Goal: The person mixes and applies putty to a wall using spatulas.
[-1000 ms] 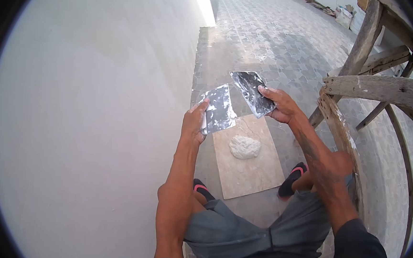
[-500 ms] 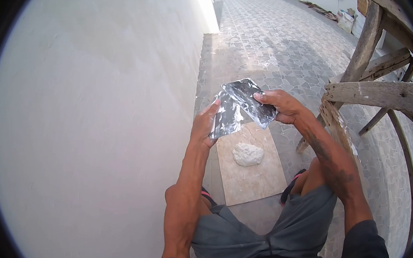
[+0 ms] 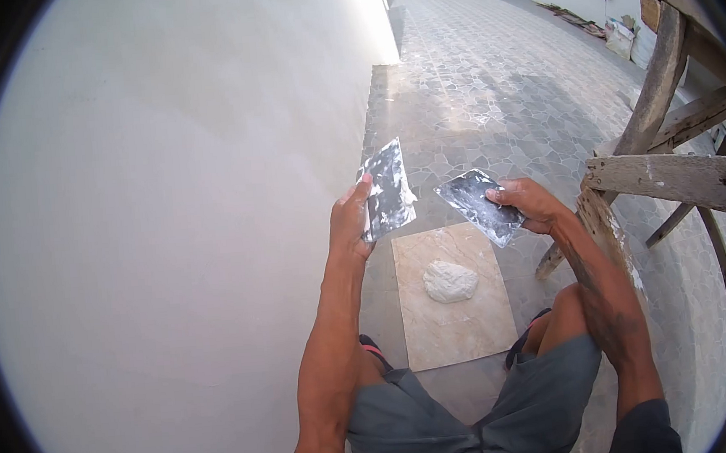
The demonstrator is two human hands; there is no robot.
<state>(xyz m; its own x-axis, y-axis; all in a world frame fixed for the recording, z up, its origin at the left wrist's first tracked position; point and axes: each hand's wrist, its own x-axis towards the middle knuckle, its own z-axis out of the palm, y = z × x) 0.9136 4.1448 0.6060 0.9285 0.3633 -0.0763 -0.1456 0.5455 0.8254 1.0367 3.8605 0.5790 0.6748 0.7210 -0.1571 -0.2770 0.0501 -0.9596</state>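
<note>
My left hand (image 3: 352, 219) is closed on a dark flat plate (image 3: 388, 193) smeared with white paste, held upright near the wall, thumb on its face. A second dark plate (image 3: 479, 205), also streaked with white, is gripped by my right hand (image 3: 531, 201), its thumb on top. The two plates are apart, with a gap between them. Below them a mound of white paste (image 3: 450, 281) lies on a beige tile (image 3: 459, 338) on the floor between my feet.
A pale plastered wall (image 3: 170, 240) fills the left side. Rough wooden trestle beams (image 3: 671, 173) stand close on the right. Stone-patterned paving (image 3: 487, 75) runs ahead, with a white sack (image 3: 619, 38) and scraps along the far right wall.
The plates overlapped before and are now separated. My right hand has moved right and down with its plate, and the left plate has turned more upright.
</note>
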